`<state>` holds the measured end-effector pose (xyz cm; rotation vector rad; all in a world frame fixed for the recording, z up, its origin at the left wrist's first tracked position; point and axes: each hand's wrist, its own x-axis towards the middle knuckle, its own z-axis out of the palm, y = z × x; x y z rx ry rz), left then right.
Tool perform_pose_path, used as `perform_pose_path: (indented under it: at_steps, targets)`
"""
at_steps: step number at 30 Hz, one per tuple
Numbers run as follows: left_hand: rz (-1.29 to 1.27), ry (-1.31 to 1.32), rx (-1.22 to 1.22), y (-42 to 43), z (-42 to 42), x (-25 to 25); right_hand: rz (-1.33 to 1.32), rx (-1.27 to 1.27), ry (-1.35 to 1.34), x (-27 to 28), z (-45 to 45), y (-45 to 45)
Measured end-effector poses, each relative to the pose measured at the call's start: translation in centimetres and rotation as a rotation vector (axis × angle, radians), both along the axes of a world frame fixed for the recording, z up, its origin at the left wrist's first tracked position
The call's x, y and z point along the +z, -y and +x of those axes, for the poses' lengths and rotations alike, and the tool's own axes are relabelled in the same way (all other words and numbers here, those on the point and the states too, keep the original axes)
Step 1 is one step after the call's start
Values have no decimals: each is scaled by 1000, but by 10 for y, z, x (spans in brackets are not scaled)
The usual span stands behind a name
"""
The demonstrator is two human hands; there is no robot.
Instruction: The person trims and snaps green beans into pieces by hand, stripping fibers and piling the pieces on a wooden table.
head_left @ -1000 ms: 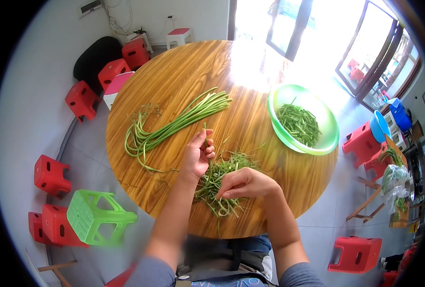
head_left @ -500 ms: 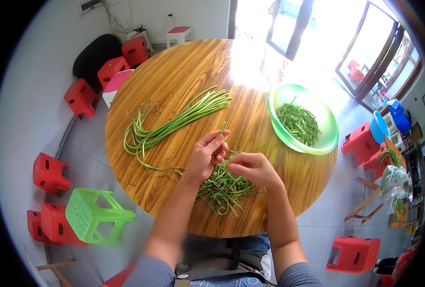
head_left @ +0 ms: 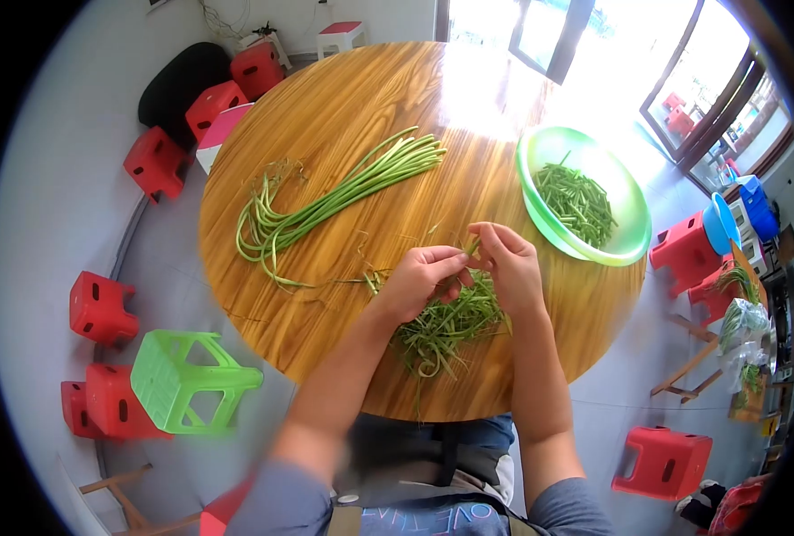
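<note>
My left hand (head_left: 422,282) and my right hand (head_left: 515,268) meet over the near part of the table, fingers closed in a pinch. Between their fingertips shows a short green piece of garlic scape (head_left: 474,246), partly hidden. Beneath them lies a tangled heap of thin green peelings and tips (head_left: 451,329). A bundle of long garlic scapes (head_left: 348,198) rests to the left, its curled ends toward the wall side. On the right, a green basin (head_left: 629,192) contains many short cut scape pieces (head_left: 577,204).
The round wooden table (head_left: 325,98) fills the middle. Red stools (head_left: 158,164) and a green stool (head_left: 187,380) stand on the floor at left; another red stool (head_left: 663,463) is at lower right. A blue basin (head_left: 720,223) sits on a red stool beyond the table's right side.
My right hand has risen and come to my left hand, which has lowered and moved right. The fingertips now meet at the scape piece. The whole view has shifted slightly.
</note>
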<state>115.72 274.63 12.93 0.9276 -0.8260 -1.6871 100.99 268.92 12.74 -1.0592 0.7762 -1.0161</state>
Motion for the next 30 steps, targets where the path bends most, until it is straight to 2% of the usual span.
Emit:
perform_pose_path:
  at_steps: [6, 12, 15, 19, 22, 27, 30]
  targets:
    - [8, 37, 27, 3, 0, -10, -48, 63, -60, 6, -1, -1]
    - [14, 90, 92, 3, 1, -12, -120, -25, -111, 5, 3, -4]
    - [19, 135, 125, 4, 2, -14, -394, -124, -297, 0, 5, -5]
    - [17, 253, 218, 4, 3, -13, -918, -146, -427, 2, 12, -14]
    - [-12, 288, 224, 7, 5, -20, -1000, -142, -488, 5, 15, -18]
    - [29, 73, 147, 6, 8, -10, -974, -299, -480, -1, 10, -7]
    - [21, -15, 114, 1, 10, 1, -971, -223, -565, -2, 4, -4]
